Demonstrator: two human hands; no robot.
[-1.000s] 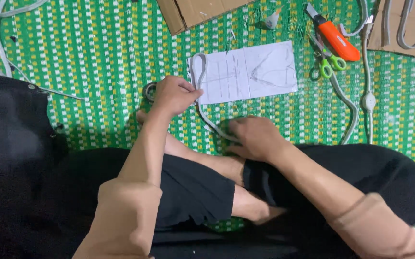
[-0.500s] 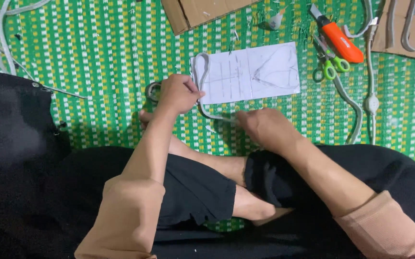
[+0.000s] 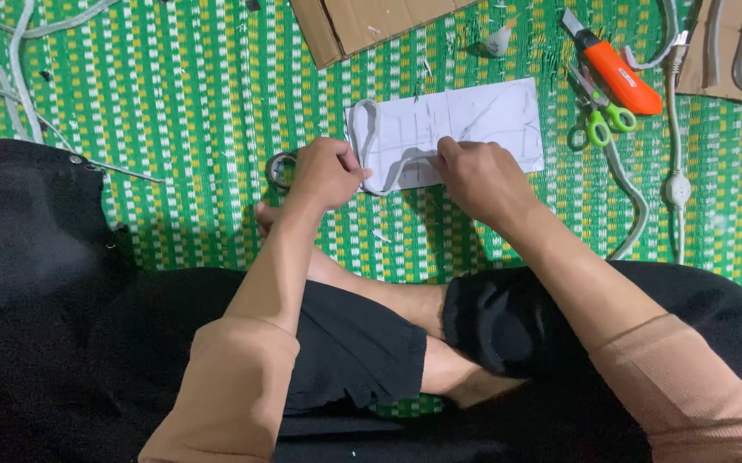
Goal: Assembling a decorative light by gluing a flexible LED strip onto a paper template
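I am sitting cross-legged on a green woven mat [image 3: 174, 94] and working at a white sheet of paper [image 3: 482, 120] that is lying flat on the mat just in front of my knees. My left hand [image 3: 326, 171] is closing its grip around one end of a pale flat strip [image 3: 371, 146], which is looping up over the left edge of the paper and curving back down toward me; the fingers are curled tight on it. My right hand [image 3: 478, 176] is resting on the lower edge of the paper, fingertips pressing down where the other end of the strip is running under them, though I cannot tell whether that grip is pinching the strip or only pressing it flat. Just beside my left hand, a roll of tape [image 3: 281, 169] is lying on the mat, partly hidden by my knuckles. Farther off to the right, an orange utility knife [image 3: 615, 73] and green-handled scissors [image 3: 594, 116] are lying near each other, and a piece of cardboard [image 3: 362, 26] is sitting beyond the paper.
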